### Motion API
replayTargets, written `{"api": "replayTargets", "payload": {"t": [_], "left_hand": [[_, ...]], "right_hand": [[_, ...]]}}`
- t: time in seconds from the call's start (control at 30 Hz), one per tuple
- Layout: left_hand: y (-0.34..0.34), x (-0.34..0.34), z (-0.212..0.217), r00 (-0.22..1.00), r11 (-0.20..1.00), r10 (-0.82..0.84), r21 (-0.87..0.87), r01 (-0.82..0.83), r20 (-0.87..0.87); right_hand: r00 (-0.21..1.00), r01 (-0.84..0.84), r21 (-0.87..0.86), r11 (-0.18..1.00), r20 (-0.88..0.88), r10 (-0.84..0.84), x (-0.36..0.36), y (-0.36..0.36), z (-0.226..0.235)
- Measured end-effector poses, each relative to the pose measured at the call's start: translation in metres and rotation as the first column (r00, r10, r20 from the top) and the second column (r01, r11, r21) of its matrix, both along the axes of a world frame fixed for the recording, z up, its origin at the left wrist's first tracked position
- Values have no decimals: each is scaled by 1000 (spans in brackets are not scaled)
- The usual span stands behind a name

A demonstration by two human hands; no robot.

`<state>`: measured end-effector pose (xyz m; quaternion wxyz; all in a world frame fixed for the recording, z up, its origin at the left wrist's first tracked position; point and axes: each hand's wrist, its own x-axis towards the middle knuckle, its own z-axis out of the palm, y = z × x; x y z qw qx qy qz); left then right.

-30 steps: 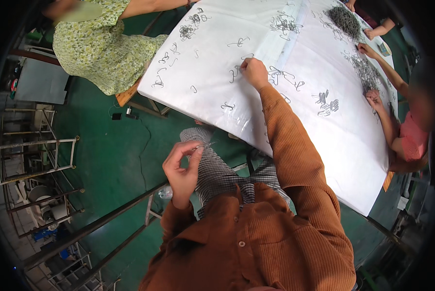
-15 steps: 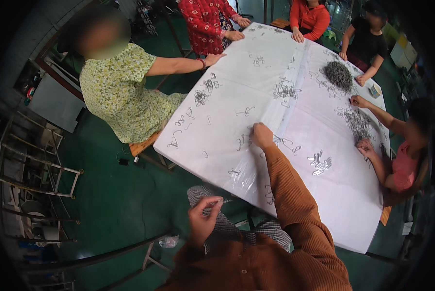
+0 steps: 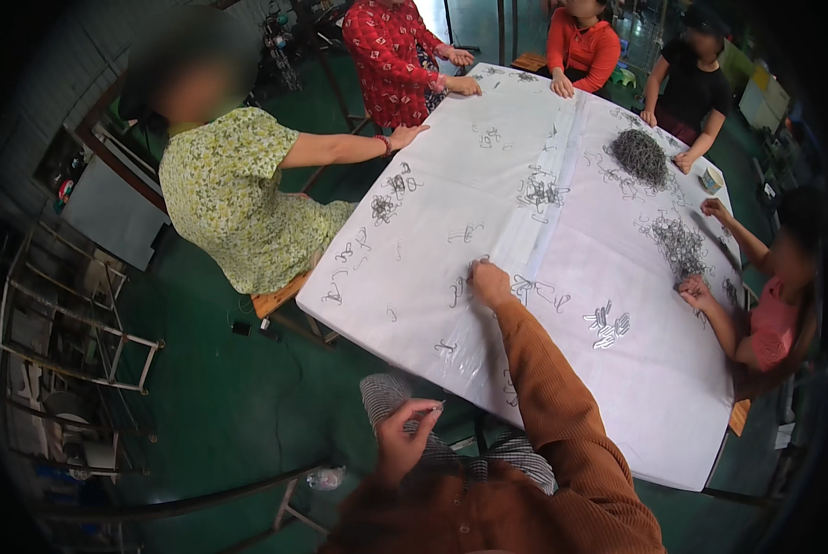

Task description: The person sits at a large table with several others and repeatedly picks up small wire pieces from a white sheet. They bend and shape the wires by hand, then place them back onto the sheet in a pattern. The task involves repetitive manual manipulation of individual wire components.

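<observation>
My left hand [image 3: 407,439] is raised over my lap, short of the table edge. Thumb and forefinger pinch a small thin metal piece [image 3: 441,406], too small to make out fully. My right hand [image 3: 491,282] reaches over the white-covered table [image 3: 414,277], its fingers closed at the tips. What they hold, if anything, is hidden. Just left of it lie bent wire hooks [image 3: 456,293]. More S-shaped wire hooks [image 3: 541,294] lie to its right. A single wire hook [image 3: 444,347] lies nearer the front edge.
A dense heap of wire hooks [image 3: 640,159] and a looser pile [image 3: 680,245] lie on the right. Flat silver strips [image 3: 606,325] lie nearer me. Several co-workers surround the table; one's hand [image 3: 405,136] rests on its left edge. A small tub [image 3: 711,179] stands far right.
My left hand has moved a little right and down, still pinching. My right hand has shifted slightly left and down toward the hooks. A co-worker's hand at the right has moved.
</observation>
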<state>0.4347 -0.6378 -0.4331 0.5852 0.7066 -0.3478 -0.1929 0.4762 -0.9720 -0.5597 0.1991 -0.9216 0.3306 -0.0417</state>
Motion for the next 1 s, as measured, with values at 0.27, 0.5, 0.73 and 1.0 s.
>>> {"api": "replayTargets", "payload": {"t": [0.27, 0.5, 0.73, 1.0], "left_hand": [[4, -4, -3, 1000, 1000, -18, 18, 18, 6], [7, -7, -6, 999, 1000, -30, -9, 30, -16], [11, -14, -22, 993, 998, -65, -29, 63, -102], [14, -16, -18, 991, 993, -52, -109, 38, -127]], "right_hand": [[999, -28, -151, 988, 38, 34, -3, 5, -13], [998, -64, -200, 978, -13, 63, -2, 7, -16], [999, -34, -223, 974, -14, 32, 1, -12, 35], [855, 102, -630, 770, 451, 255, 58, -18, 309]]}}
